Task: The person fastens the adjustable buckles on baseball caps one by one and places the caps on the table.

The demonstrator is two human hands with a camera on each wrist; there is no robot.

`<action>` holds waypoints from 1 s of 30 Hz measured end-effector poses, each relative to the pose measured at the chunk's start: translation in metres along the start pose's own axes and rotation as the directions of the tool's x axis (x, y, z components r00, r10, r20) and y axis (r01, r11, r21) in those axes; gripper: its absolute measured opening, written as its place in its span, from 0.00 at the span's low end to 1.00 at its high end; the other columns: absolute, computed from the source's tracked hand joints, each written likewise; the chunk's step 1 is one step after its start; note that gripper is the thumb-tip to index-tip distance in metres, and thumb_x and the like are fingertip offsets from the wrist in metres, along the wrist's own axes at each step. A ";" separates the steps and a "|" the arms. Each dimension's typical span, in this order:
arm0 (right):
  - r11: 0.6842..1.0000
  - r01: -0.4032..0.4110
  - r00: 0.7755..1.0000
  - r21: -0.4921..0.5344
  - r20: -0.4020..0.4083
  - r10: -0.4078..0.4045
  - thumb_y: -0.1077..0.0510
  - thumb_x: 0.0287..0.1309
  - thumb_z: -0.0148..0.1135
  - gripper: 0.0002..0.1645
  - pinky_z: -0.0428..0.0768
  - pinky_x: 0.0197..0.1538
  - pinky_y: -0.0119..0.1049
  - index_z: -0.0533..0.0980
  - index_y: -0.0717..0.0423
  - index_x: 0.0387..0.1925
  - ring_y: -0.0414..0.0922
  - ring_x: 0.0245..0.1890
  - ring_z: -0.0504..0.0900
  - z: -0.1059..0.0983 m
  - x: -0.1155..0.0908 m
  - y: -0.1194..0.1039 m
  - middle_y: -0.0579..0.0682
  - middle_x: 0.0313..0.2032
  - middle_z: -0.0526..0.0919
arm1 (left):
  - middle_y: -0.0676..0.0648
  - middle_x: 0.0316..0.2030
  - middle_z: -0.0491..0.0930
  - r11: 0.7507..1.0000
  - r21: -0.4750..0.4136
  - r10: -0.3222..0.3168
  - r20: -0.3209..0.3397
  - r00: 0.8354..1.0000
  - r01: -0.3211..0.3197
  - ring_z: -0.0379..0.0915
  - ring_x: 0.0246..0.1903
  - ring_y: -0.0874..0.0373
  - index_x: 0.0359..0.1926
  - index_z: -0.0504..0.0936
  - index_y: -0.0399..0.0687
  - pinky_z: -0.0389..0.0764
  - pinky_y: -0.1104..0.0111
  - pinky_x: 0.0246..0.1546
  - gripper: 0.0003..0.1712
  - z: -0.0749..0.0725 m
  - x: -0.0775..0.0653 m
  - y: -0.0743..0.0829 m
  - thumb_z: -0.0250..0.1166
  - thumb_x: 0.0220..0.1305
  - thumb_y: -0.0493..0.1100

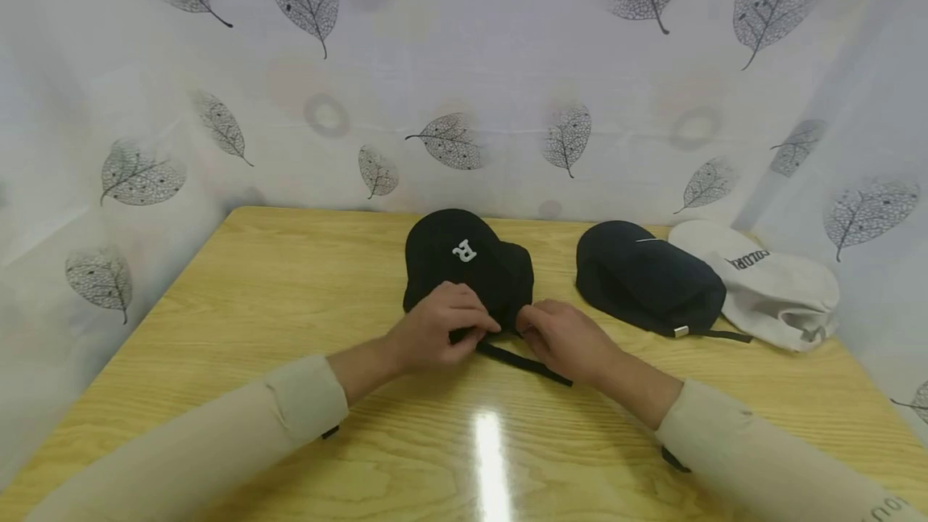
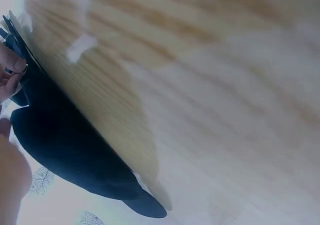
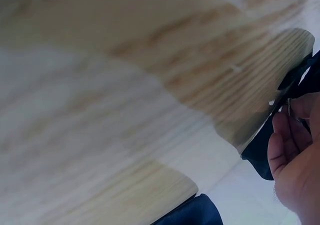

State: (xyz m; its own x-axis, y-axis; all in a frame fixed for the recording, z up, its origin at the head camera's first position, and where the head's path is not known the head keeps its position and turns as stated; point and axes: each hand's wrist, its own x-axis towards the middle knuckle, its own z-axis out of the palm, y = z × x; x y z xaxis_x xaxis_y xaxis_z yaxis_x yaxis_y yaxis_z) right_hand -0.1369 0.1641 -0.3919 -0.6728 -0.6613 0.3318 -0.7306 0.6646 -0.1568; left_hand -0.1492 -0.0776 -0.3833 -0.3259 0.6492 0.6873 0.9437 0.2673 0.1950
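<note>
- Black cap [image 1: 453,252] lies on the wooden table [image 1: 290,264]; left hand [image 1: 444,327] and right hand [image 1: 569,341] pinch its near edge, hiding part of it
- Its strap [image 1: 522,362] trails below the fingers
- Navy cap [image 1: 638,276], to its right, partly hides the white cap [image 1: 797,288]
- Leaf-print curtain [image 1: 493,63] hangs behind

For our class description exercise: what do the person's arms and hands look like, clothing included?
The left hand and right hand wear no gloves. The left sleeve and right sleeve are long and pale beige; dark lettering marks the right one. A small black piece shows beneath each.
</note>
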 end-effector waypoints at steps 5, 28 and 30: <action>0.999 -0.035 0.999 0.007 0.008 0.035 0.62 0.55 0.61 0.05 0.78 0.37 0.32 0.76 0.49 0.34 0.38 0.34 0.76 -0.002 0.000 -0.002 0.42 0.32 0.77 | 0.57 0.34 0.84 0.994 -0.099 0.074 0.189 0.979 -0.056 0.73 0.38 0.64 0.34 0.86 0.53 0.70 0.70 0.40 0.08 0.002 -0.001 -0.001 0.64 0.54 0.36; 0.999 0.017 0.999 0.042 -0.043 -0.015 0.69 0.44 0.68 0.13 0.78 0.38 0.31 0.77 0.53 0.32 0.39 0.35 0.77 -0.004 0.005 -0.003 0.45 0.33 0.79 | 0.62 0.33 0.81 0.980 0.128 -0.189 0.350 0.918 0.153 0.69 0.35 0.65 0.35 0.83 0.59 0.64 0.66 0.43 0.03 0.004 -0.001 0.007 0.64 0.58 0.47; 0.997 0.014 0.999 0.082 -0.041 -0.010 0.70 0.42 0.70 0.16 0.78 0.38 0.32 0.76 0.53 0.33 0.40 0.34 0.76 -0.006 0.005 -0.003 0.45 0.33 0.78 | 0.60 0.32 0.81 0.982 0.051 -0.190 0.305 0.933 0.183 0.70 0.33 0.66 0.36 0.82 0.56 0.65 0.66 0.43 0.04 0.001 0.001 0.009 0.63 0.60 0.45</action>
State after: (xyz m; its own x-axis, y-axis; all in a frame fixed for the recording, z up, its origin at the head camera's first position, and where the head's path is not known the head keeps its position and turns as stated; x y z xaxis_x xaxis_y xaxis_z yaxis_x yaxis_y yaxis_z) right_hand -0.1373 0.1611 -0.3847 -0.6598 -0.6533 0.3713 -0.7468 0.6247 -0.2280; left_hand -0.1415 -0.0734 -0.3816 -0.5007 0.7722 0.3911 0.8639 0.4176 0.2814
